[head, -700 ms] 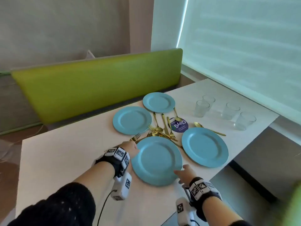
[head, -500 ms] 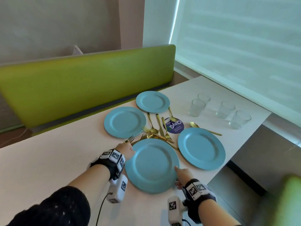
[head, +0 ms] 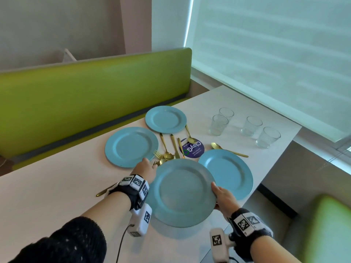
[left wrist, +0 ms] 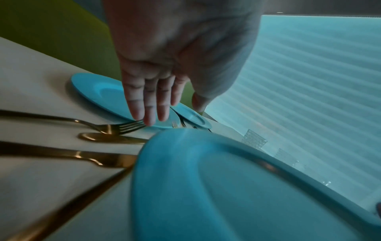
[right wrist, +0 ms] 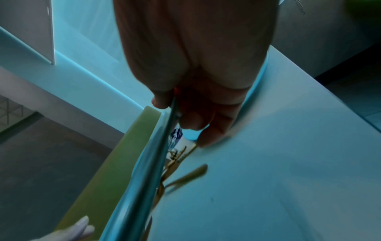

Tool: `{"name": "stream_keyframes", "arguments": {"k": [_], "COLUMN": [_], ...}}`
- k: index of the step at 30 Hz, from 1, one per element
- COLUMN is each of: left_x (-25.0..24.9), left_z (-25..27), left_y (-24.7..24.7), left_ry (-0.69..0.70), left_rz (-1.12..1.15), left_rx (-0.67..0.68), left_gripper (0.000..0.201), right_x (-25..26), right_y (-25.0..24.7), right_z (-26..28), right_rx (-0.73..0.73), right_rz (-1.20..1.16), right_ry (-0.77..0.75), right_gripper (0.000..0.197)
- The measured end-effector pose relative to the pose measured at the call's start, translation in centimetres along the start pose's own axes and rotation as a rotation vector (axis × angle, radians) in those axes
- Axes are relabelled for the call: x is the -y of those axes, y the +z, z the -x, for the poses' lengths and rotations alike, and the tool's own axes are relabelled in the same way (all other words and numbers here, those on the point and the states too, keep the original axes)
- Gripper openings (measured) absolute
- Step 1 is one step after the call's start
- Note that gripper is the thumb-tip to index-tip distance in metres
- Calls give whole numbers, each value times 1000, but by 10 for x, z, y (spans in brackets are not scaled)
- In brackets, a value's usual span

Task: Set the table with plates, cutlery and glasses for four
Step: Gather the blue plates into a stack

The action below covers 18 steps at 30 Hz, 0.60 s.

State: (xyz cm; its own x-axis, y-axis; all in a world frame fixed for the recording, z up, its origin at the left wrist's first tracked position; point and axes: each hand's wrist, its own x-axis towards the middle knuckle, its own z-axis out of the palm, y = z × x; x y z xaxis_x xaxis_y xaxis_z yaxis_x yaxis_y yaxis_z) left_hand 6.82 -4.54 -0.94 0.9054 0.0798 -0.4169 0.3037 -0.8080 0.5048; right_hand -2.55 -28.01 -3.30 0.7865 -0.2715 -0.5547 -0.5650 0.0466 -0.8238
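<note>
My right hand (head: 215, 194) pinches the right rim of a large blue plate (head: 182, 192) and holds it tilted just above the white table (head: 47, 196); in the right wrist view the thumb lies on top of the plate's edge (right wrist: 144, 171) and the fingers (right wrist: 208, 130) underneath. My left hand (head: 147, 165) is at the plate's upper left rim. Its fingers (left wrist: 152, 106) are straight and reach over the tines of a gold fork (left wrist: 115, 127). Three more blue plates (head: 131, 146) (head: 165, 119) (head: 228, 172) lie flat. Gold cutlery (head: 171, 149) is piled between them.
Several clear glasses (head: 219, 124) (head: 251, 125) (head: 267, 137) stand at the far right near the window blind. A purple round coaster (head: 193, 149) lies among the cutlery, and a gold spoon (head: 228, 149) beside it. A gold handle (head: 101, 192) shows under my left wrist. A green bench (head: 91, 95) backs the table.
The near plate has come up off the table and tilted in my right hand. My left hand has slid further along the plate's left rim towards the cutlery.
</note>
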Motion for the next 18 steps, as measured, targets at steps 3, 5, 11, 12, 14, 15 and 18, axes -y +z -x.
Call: {"name": "stream_keyframes", "arguments": {"k": [3, 5, 11, 12, 14, 15, 18], "left_x": [-19, -31, -78, -85, -96, -98, -91], "left_z": [-10, -21, -38, -39, -45, -52, -86], "left_y": [8, 16, 29, 30, 32, 36, 55], "left_ry": [-81, -115, -156, -148, -118, -101, -92], "left_rz": [143, 300, 735, 766, 823, 821, 841], "left_rx": [-13, 73, 236, 227, 207, 190, 124], "left_gripper": [55, 61, 38, 35, 35, 42, 54], "right_x": [20, 37, 76, 79, 81, 79, 67], "right_y": [-21, -34, -66, -73, -92, -102, -128], "right_z": [-12, -23, -62, -70, -89, -96, -110], "right_rx": [-1, 15, -39, -55, -122, -178, -354], "right_rz": [-63, -76, 47, 99, 241, 348, 606], "right_ry": [-17, -30, -34, -19, 16, 33, 147], "right_gripper": [32, 33, 34, 38, 50, 55, 61]}}
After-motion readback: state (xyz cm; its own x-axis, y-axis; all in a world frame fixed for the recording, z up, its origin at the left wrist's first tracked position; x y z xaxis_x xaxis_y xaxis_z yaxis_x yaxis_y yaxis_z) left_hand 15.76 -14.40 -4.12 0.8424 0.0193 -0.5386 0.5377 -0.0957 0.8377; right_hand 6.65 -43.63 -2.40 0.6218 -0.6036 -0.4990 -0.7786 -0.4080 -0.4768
